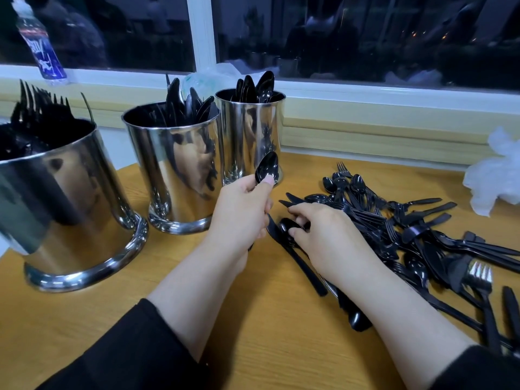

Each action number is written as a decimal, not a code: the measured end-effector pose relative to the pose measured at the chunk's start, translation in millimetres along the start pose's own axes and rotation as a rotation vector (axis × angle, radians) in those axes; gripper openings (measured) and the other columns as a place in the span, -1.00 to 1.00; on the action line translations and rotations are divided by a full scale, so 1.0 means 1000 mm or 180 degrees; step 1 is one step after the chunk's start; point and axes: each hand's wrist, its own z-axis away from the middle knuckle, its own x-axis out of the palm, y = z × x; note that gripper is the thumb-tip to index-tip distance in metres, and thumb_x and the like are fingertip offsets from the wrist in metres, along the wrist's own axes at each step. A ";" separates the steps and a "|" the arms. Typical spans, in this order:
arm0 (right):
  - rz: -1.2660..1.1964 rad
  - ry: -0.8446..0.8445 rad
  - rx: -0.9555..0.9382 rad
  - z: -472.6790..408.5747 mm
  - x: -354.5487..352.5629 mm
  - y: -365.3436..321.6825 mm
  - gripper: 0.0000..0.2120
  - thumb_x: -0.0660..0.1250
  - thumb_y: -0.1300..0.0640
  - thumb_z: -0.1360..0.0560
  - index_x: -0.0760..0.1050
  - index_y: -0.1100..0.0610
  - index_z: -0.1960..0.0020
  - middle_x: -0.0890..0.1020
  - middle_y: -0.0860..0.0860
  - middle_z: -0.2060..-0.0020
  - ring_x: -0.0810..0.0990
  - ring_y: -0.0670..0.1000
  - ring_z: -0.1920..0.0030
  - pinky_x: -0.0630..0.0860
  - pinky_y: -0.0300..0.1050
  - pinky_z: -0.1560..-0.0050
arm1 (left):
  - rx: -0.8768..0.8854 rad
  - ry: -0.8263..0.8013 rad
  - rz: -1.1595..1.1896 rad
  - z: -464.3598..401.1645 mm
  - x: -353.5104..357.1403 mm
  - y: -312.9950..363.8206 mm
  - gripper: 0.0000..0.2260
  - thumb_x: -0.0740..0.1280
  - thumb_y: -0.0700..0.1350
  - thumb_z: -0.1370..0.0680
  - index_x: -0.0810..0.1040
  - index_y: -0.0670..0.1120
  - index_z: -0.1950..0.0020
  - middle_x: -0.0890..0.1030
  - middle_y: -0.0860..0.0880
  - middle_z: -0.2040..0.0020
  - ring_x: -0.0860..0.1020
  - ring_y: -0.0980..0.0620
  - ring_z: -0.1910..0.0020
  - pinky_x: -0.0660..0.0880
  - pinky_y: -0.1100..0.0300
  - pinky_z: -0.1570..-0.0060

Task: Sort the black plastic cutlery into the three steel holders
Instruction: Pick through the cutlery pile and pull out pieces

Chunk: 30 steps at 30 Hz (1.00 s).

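Looking at this from my end, the left hand point(242, 204) has its fingers curled round a black spoon point(266, 166), bowl sticking up just in front of the right-hand holder point(250, 136), the one already stuffed with spoons. The right hand point(323, 235) is down on the near left edge of the cutlery pile point(422, 235), thumb and fingertips pinching at the bowl of a second spoon point(289, 226) that lies across a knife point(295, 257) on the table point(267, 347).

Sorting looks well underway to me: forks fill the big near-left holder point(70, 206), knives the middle holder point(174, 170), and a fair heap is left on the right side of the table.

My take on handling: these pieces look very light and thin, stiff enough to lift from one end but probably a bit springy, and glossy so likely slick between fingertips. Grabbing the bowl works for teasing one loose, though I'd rather take the handle near its middle so it drops in handle first. The pile is tangled, fork tines interlocked with handles, so pulling one piece could drag neighbours along or flick them off the table. I'd also guess snapping a tine is possible if yanked.

Off to the far left a water bottle point(36, 43) leans at the window, and some crumpled white plastic point(495, 175) sits at the far right
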 end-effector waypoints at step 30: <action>-0.3381 0.1424 0.0414 -0.001 -0.015 0.010 -0.90 0.43 0.15 -0.56 0.62 0.01 -0.06 0.62 -0.10 0.26 0.54 -0.14 0.29 0.51 -0.16 0.15 | -0.0089 -0.1113 0.0183 0.026 0.027 -0.003 -0.68 0.11 0.05 -0.75 0.55 -0.13 -0.07 0.53 -0.10 0.25 0.43 0.00 0.44 0.41 0.13 0.43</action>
